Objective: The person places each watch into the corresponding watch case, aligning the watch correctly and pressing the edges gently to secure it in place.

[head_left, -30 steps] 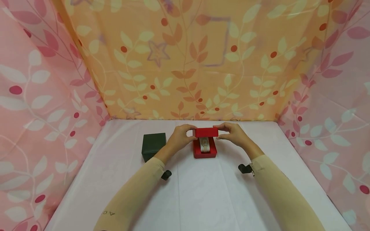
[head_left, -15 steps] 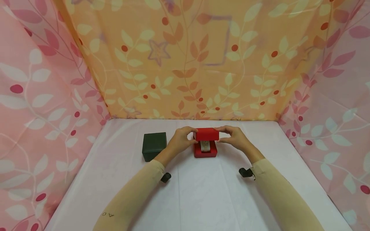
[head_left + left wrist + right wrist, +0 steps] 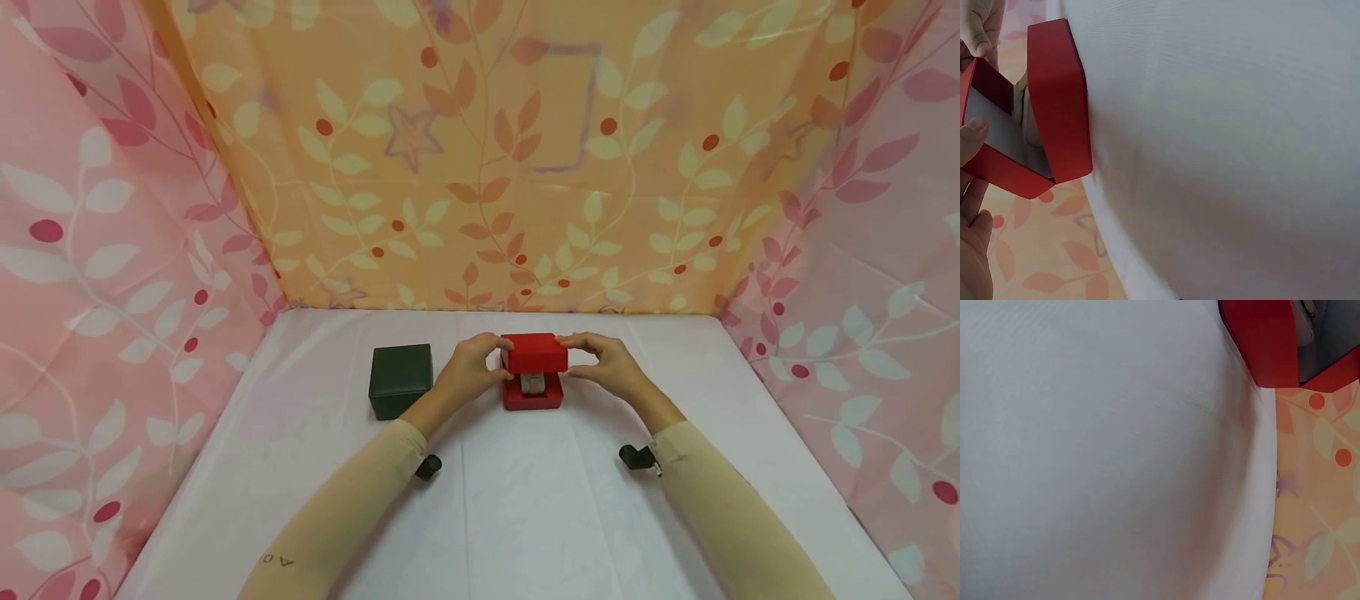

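A red hinged watch box rests on the white table toward the back, its lid tilted partway down over the base. Inside, a pale-strapped watch on a cushion shows through the gap; the left wrist view gives only part of the watch. My left hand grips the lid's left side with thumb and fingers, and my right hand holds its right side. The right wrist view catches just a corner of the red box, without the hand.
A dark green box, closed, stands left of the red box, close to my left forearm. Flowered cloth walls enclose the back and both sides of the white-covered table. A black wrist camera hangs at my right sleeve.
Both hands have swung the red lid forward and down over the base, so less of the watch shows. The green box has stayed in place.
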Demonstrator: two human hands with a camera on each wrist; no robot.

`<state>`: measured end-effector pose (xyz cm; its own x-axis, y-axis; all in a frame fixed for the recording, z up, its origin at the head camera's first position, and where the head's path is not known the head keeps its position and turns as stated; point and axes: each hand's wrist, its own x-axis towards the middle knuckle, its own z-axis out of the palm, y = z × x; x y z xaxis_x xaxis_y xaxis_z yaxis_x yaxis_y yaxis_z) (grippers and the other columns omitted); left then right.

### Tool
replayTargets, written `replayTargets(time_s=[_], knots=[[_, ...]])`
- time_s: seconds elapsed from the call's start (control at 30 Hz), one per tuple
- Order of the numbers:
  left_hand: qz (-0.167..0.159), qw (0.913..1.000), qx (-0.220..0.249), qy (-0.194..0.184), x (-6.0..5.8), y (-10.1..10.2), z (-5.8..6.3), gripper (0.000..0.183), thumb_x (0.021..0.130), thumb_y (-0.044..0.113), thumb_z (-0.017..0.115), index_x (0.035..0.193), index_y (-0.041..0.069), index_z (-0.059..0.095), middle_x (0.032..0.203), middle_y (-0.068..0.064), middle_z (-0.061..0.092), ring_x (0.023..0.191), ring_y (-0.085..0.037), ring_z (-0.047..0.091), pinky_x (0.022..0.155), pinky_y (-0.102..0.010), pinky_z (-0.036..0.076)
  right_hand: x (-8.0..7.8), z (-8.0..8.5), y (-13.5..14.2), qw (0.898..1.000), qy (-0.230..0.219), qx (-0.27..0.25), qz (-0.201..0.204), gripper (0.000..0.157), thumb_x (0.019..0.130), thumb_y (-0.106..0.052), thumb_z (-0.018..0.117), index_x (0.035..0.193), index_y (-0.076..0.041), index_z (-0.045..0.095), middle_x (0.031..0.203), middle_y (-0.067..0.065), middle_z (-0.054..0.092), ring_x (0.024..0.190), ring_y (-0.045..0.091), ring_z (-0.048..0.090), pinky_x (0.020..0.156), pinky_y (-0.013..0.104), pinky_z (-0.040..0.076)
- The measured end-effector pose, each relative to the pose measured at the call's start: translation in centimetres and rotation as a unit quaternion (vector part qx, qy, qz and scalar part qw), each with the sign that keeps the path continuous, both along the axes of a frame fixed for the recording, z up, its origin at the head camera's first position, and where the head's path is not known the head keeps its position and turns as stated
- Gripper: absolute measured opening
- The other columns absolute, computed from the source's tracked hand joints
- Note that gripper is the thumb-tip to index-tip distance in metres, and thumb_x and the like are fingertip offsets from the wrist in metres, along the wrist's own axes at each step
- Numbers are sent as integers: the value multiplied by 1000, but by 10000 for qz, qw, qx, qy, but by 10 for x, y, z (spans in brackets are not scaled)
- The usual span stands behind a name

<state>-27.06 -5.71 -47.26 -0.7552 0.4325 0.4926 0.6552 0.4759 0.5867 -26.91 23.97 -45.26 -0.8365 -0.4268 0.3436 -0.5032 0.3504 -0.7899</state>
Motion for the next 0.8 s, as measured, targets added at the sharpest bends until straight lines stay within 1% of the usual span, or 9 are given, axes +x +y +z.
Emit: replayTargets(time_s=[0.1, 0.2, 0.3, 0.43, 0.5, 0.63, 0.73, 0.8], knots=[[-27, 10000, -33, 45, 0, 1, -2, 43, 80, 7, 88, 119, 9, 70, 116, -4, 70, 114, -24, 66, 102, -36, 54, -6, -13, 4, 10000, 65, -8, -24, 46, 78, 10, 82, 121, 1, 69, 134, 19, 67, 131, 37, 57, 111, 13, 36], [-46, 9999, -125, 21, 1, 2, -4, 44, 80, 7, 88, 119, 9, 69, 117, -4, 69, 116, -23, 65, 102, -35, 53, -11, -24, 9, 9998, 168, 39, -39, 46, 79, 7, 83, 121, -2, 69, 136, 16, 66, 132, 35, 56, 112, 11, 32], [-28, 9997, -237, 38, 3, 3, -5, 44, 80, 9, 88, 119, 11, 68, 119, -3, 68, 119, -21, 63, 102, -33, 53, -11, -28, 11, 9996, 264, 59, -28, 47, 79, 3, 85, 122, -7, 69, 138, 14, 65, 132, 32, 57, 112, 12, 33], [-23, 9992, -326, 246, 4, 4, -6, 45, 80, 9, 88, 119, 11, 67, 118, -2, 68, 123, -20, 60, 104, -32, 51, -11, -32, 12, 9995, 308, 44, -41, 48, 81, -3, 85, 126, -9, 68, 141, 13, 63, 133, 32, 57, 111, 16, 38], [-38, 9989, -326, 342, 4, 4, -7, 44, 79, 8, 89, 118, 10, 67, 117, -1, 68, 123, -19, 60, 106, -32, 50, -10, -33, 11, 9995, 255, 125, -143, 52, 83, -7, 84, 132, -10, 66, 142, 12, 63, 132, 31, 58, 110, 19, 42], [-38, 9983, -372, 437, 3, 4, -8, 44, 79, 6, 89, 116, 10, 66, 118, -2, 68, 127, -20, 58, 110, -32, 47, -7, -37, 10, 9987, -46, 266, -428, 62, 84, -15, 85, 142, -12, 61, 142, 9, 64, 129, 28, 62, 106, 33, 49], [-24, 9981, -438, 438, 3, 4, -9, 43, 80, 6, 88, 116, 10, 65, 119, -1, 67, 129, -20, 57, 111, -31, 45, -5, -39, 8, 9980, -265, 197, -545, 64, 84, -16, 85, 143, -10, 61, 140, 11, 65, 127, 30, 64, 103, 45, 50], [-19, 9982, -442, 409, 4, 4, -10, 43, 81, 6, 87, 117, 10, 65, 121, -1, 66, 128, -19, 57, 110, -30, 46, -4, -39, 7, 9977, -356, 130, -562, 63, 84, -15, 85, 142, -9, 62, 139, 13, 65, 126, 31, 64, 102, 50, 50]])
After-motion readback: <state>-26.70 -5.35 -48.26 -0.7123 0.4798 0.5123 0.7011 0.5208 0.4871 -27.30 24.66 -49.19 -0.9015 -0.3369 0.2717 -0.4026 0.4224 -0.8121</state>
